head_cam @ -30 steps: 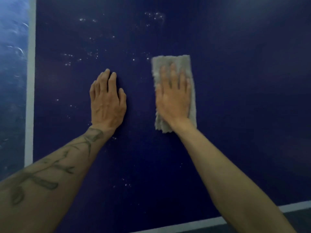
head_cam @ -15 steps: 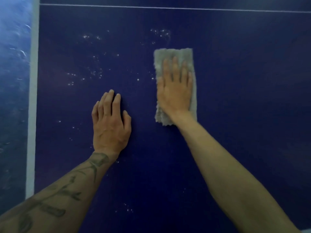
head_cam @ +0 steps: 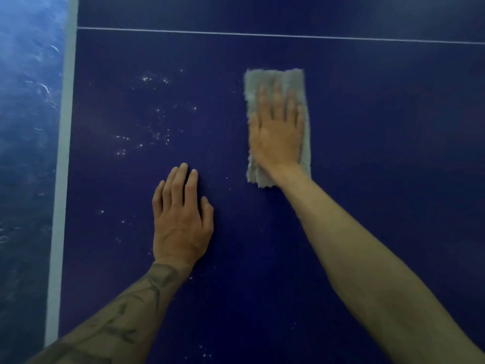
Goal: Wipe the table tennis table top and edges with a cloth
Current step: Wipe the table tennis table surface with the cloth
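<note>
A dark blue table tennis table top fills the view. A grey folded cloth lies flat on it, right of centre. My right hand presses down on the cloth with straight fingers pointing away from me. My left hand rests flat on the bare table surface, nearer to me and left of the cloth, fingers straight and together. White dust specks are scattered on the surface left of the cloth and beyond my left hand.
A white edge line runs along the table's left side, with blue floor beyond it. A thin white centre line crosses the table beyond the cloth.
My right hand has slid the cloth away from me, toward the thin white line. My left hand has stayed planted on the table. The view has tilted forward, showing more far table.
</note>
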Demonstrator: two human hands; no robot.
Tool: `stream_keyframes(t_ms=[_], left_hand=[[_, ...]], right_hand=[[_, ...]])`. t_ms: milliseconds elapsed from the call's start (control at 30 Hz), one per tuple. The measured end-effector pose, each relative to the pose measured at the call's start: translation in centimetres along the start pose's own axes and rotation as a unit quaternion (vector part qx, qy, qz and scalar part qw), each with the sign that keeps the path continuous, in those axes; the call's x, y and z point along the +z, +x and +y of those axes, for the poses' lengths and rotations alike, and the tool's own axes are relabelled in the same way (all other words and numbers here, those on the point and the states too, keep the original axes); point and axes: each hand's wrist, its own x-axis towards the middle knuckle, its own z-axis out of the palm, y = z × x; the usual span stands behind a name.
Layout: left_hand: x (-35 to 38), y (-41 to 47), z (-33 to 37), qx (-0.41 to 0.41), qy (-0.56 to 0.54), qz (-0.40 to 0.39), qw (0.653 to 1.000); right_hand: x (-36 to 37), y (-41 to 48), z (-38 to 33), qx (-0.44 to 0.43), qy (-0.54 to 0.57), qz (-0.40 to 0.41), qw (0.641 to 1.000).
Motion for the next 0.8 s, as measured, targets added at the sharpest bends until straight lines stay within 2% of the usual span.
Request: stream_keyframes(t_ms=[100, 133, 200, 267, 333, 433, 500, 600, 667, 733, 800], left_hand=[[0.1, 0.0, -0.1, 0.001, 0.005, 0.003, 1.0], [0.1, 0.0, -0.1, 0.002, 0.007, 0.004, 1.0], [0.2, 0.0, -0.2, 0.001, 0.007, -0.001, 1.0], [0.3, 0.0, -0.2, -0.001, 0.004, -0.006, 1.0], [0.3, 0.0, -0.2, -0.001, 0.005, -0.007, 1.0], [0.4, 0.0, -0.3, 0.002, 0.005, 0.0, 1.0], [0.4, 0.0, -0.3, 0.001, 0.007, 0.0, 1.0], [0.3, 0.0, -0.3, 0.001, 0.008, 0.002, 1.0], [0.4, 0.1, -0.3, 0.003, 0.01, 0.004, 1.0], [0.5, 0.1, -0.4, 0.003, 0.01, 0.0, 1.0], [0.6, 0.0, -0.4, 0.003, 0.011, -0.008, 1.0]], right_hand=[[1.1, -4.2, -1.1, -0.177, -0.036, -0.025, 0.983], [1.1, -5.3, -0.4, -0.211, -0.042, -0.034, 0.976], [0.6, -5.0, 1.8, -0.194, -0.041, -0.037, 0.979], [-0.4, -2.1, 3.0, -0.102, -0.039, -0.03, 0.994], [-1.3, 2.0, 2.6, -0.018, -0.021, -0.017, 0.999], [-1.4, 6.3, -0.2, 0.024, 0.011, -0.01, 1.0], [-0.7, 5.8, -2.3, -0.021, -0.005, -0.015, 1.0], [0.4, 0.8, -3.2, -0.193, -0.05, -0.029, 0.979], [0.6, -1.3, -1.2, -0.258, -0.065, -0.038, 0.963], [-0.2, 0.0, 1.3, -0.232, -0.065, -0.046, 0.969], [-1.2, 3.4, 2.0, -0.141, -0.053, -0.038, 0.988]])
